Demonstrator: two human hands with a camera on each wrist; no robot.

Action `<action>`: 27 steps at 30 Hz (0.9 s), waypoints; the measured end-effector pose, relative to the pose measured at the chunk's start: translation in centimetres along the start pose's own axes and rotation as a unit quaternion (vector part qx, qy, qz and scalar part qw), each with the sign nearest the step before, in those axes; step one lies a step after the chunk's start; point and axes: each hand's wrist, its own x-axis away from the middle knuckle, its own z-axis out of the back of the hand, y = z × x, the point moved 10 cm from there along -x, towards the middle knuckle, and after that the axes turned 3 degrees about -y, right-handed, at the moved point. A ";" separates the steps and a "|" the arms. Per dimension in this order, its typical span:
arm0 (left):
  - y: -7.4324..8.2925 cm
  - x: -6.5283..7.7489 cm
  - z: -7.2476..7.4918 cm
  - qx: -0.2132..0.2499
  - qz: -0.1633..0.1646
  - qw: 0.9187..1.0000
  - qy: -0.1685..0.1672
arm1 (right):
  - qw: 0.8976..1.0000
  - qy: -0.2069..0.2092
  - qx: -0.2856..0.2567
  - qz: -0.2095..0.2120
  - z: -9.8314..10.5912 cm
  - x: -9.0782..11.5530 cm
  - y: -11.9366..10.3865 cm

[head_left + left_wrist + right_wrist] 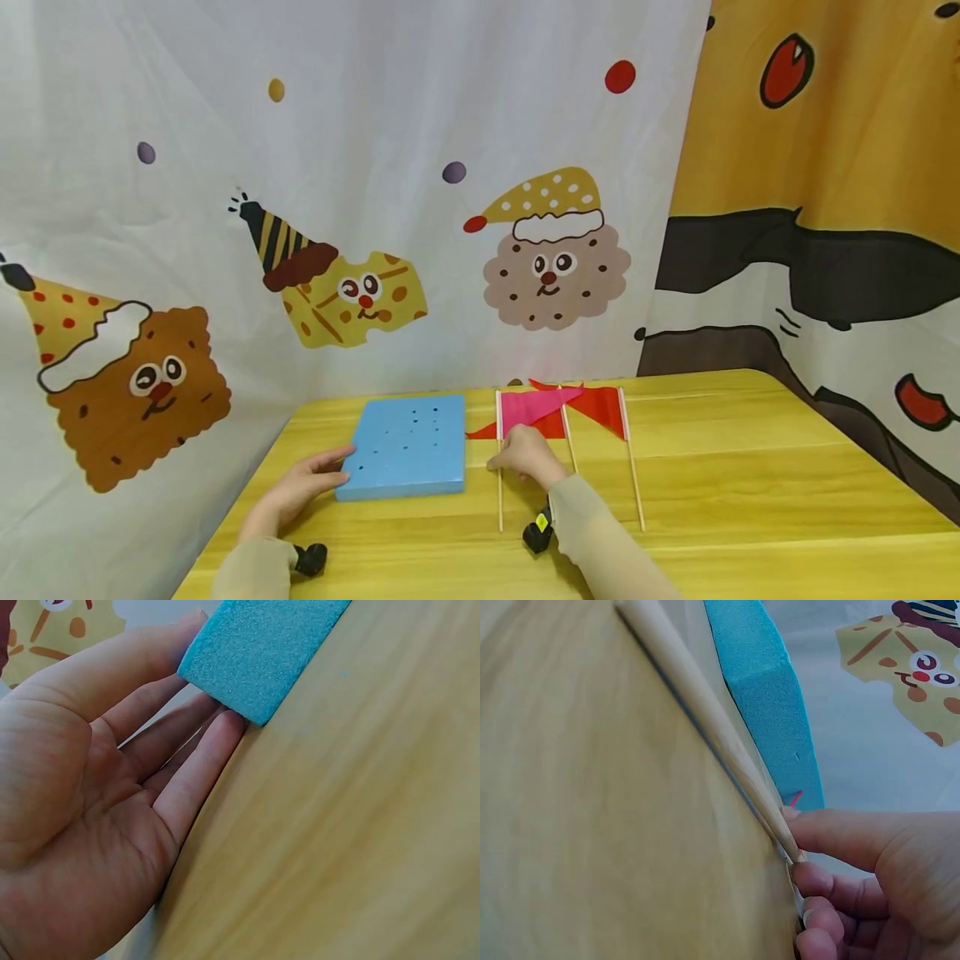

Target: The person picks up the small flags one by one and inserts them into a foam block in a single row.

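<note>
A light blue foam block (412, 450) with several small holes in its top lies flat on the table. My left hand (298, 485) rests against its left edge, fingers and thumb fairly straight; the left wrist view shows them touching the block's corner (251, 675). To the right of the block, my right hand (527, 454) pinches the thin wooden stick of a pink pennant flag (525, 406). Thumb and fingertips meet on that stick (720, 731) in the right wrist view. An orange-red flag (553, 427) lies partly hidden beside it, and a red flag (603, 408) lies farther right.
The yellow wood-grain table (750, 475) extends to the right of the flags. Behind it hangs a white curtain (375, 125) printed with cartoon biscuits and cheese. Another printed curtain (832, 167) hangs at the right.
</note>
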 end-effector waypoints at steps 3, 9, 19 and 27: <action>0.2 0.0 -0.1 -0.002 -0.001 1.000 -0.004 | 1.000 0.004 0.012 -0.001 0.0 0.0 -0.1; 0.3 0.1 -0.4 0.002 0.005 1.000 -0.006 | 1.000 0.013 0.019 0.000 0.7 0.1 0.1; 0.1 0.0 -0.4 -0.003 0.004 1.000 0.007 | 0.995 -0.032 -0.086 -0.036 1.7 0.6 1.2; -0.1 0.0 -0.1 0.001 0.003 1.000 0.003 | 0.993 -0.047 -0.101 -0.036 2.4 0.1 0.6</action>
